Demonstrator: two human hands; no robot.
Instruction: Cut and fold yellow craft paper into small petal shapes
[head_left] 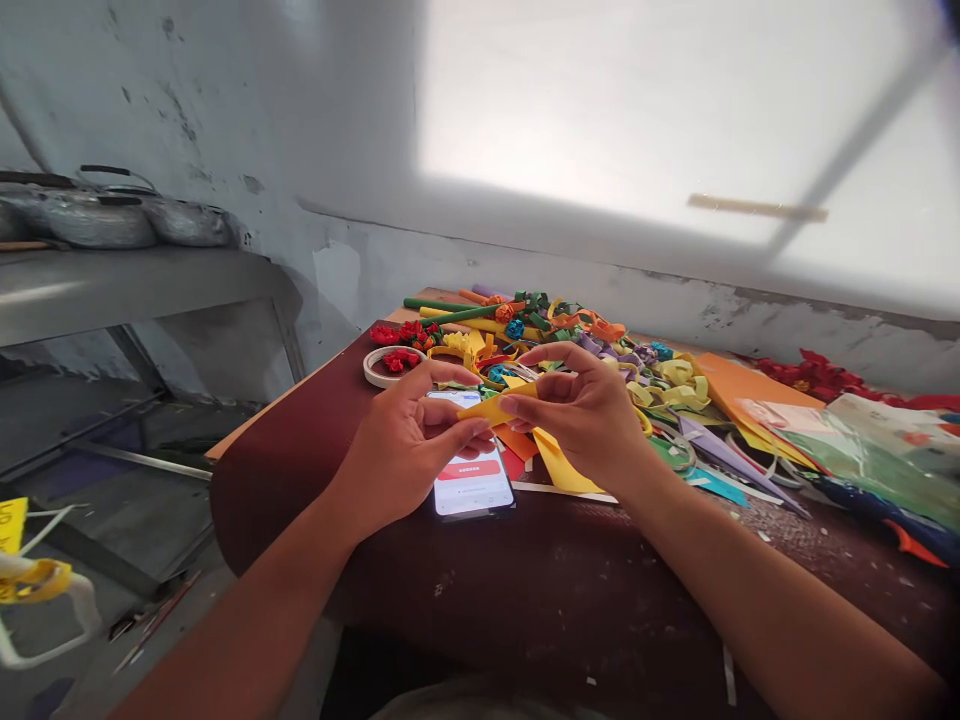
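Note:
Above the table, a narrow strip of yellow paper (495, 408) stretches between my two hands. My left hand (409, 430) pinches its left end between thumb and fingers. At the other end, my right hand (581, 410) has thumb and fingers closed on the strip. Below it lies a lit smartphone (472, 497), partly covered by my left hand. Another piece of yellow paper (564, 468) rests on the table under my right hand. A roll of white tape (367, 368) with red paper flowers (401, 360) in its ring sits beyond my left hand.
The table (525, 560) has a dark red cover. Curled paper strips (675, 380), rolled paper tubes (457, 313), orange sheets (739, 385) and a clear plastic bag (870, 450) crowd its far and right sides. Metal pots (97, 218) stand on a shelf to the left.

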